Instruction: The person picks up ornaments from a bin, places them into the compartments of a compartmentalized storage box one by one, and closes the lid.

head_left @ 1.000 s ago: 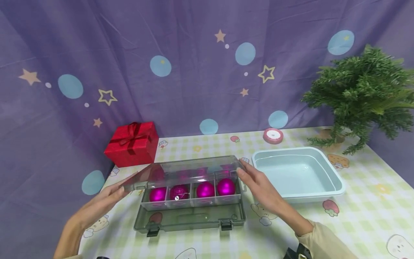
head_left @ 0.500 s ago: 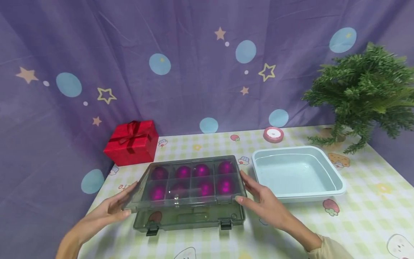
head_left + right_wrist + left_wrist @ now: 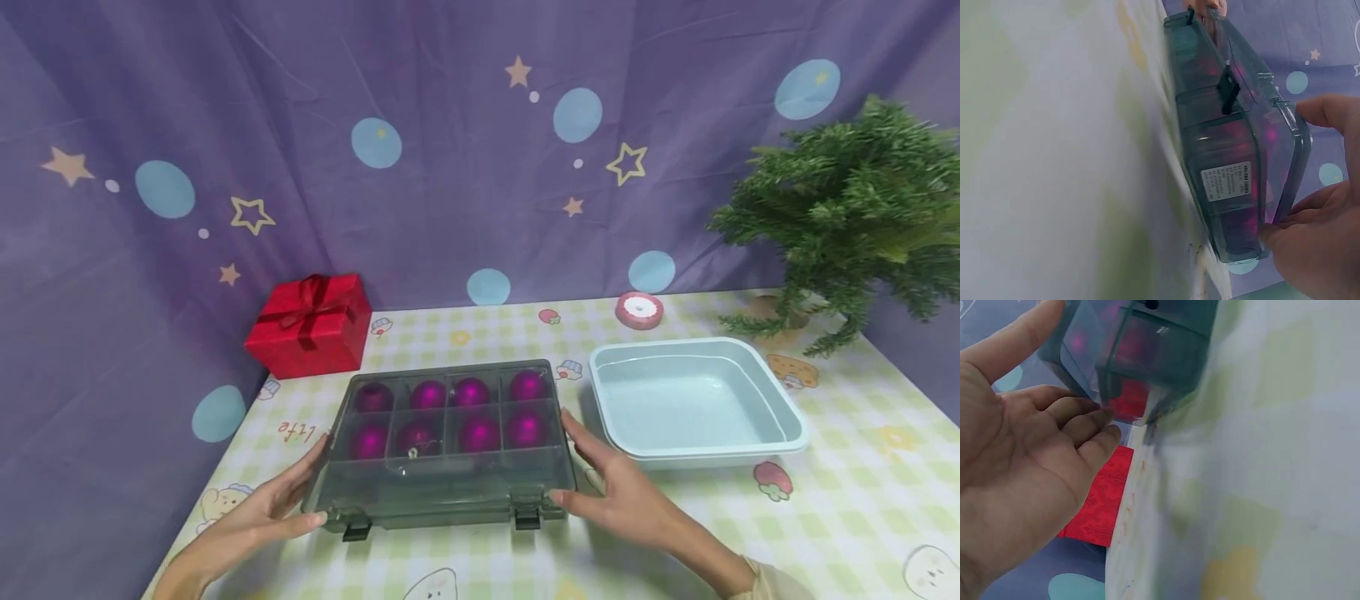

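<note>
A translucent grey-green storage case (image 3: 442, 487) lies on the table, its lid lowered over the base. In the right wrist view a wedge-shaped gap shows between lid and base. Several magenta baubles (image 3: 477, 433) fill its divided tray. At the lid's left end, my left hand (image 3: 258, 512) has the thumb near the front corner and the fingers along the side. My right hand (image 3: 626, 492) holds the other end the same way, thumb at the front corner (image 3: 1297, 115). Both front latches (image 3: 527, 518) hang unfastened.
A pale blue basin (image 3: 697, 457) stands right of the case. Behind are a red gift box (image 3: 307, 333) on the left, a pink ribbon roll (image 3: 639, 311) and a small artificial pine tree (image 3: 855, 200) on the right. A purple curtain (image 3: 450, 208) hangs behind the table.
The raised lid has swung down and forward over the base, covering the baubles. Both hands moved down and toward the front with it.
</note>
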### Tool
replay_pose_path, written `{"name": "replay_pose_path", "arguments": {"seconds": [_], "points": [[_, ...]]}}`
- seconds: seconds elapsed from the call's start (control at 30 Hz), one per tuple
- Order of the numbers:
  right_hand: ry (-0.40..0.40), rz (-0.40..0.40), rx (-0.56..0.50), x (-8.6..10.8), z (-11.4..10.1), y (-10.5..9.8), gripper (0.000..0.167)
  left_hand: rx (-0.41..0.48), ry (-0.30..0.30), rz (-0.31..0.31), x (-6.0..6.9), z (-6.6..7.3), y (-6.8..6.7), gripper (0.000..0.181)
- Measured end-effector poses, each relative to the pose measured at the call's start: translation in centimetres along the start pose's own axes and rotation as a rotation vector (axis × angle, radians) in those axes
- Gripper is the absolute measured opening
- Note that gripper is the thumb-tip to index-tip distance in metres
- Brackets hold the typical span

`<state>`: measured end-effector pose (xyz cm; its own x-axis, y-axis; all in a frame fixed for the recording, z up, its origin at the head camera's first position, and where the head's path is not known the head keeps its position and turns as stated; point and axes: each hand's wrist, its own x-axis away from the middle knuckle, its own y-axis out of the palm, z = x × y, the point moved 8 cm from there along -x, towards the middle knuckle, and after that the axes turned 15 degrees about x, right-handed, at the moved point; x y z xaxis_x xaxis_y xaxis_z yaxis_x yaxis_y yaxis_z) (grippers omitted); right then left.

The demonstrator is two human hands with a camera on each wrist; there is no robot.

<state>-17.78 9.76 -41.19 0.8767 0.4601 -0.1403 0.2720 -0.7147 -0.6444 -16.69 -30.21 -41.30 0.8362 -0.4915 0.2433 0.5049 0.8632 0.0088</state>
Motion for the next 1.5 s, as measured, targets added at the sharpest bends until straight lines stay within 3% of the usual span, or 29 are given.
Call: {"name": "replay_pose_path", "arguments": {"seconds": [0.33, 1.0, 1.17, 1.5], "points": [[-0.042, 0.043, 0.155, 0.5, -0.1, 0.2, 0.091, -0.036, 0.064, 0.008, -0.2, -0.3, 0.5, 0.088], [-0.046, -0.014, 0.17, 1.0, 0.1, 1.0, 0.089, -0.012, -0.083, 0.019, -0.3, -1.1, 0.5, 0.088], [-0.046, -0.017, 0.155, 1.0, 0.1, 1.1, 0.091, -0.019, -0.059, 0.036, -0.1, -1.2, 0.6, 0.089], [-0.098, 0.027, 0.22, 1.1, -0.1, 0.9, 0.084, 0.021, -0.094, 0.07, -0.1, -1.8, 1.1, 0.086]]}}
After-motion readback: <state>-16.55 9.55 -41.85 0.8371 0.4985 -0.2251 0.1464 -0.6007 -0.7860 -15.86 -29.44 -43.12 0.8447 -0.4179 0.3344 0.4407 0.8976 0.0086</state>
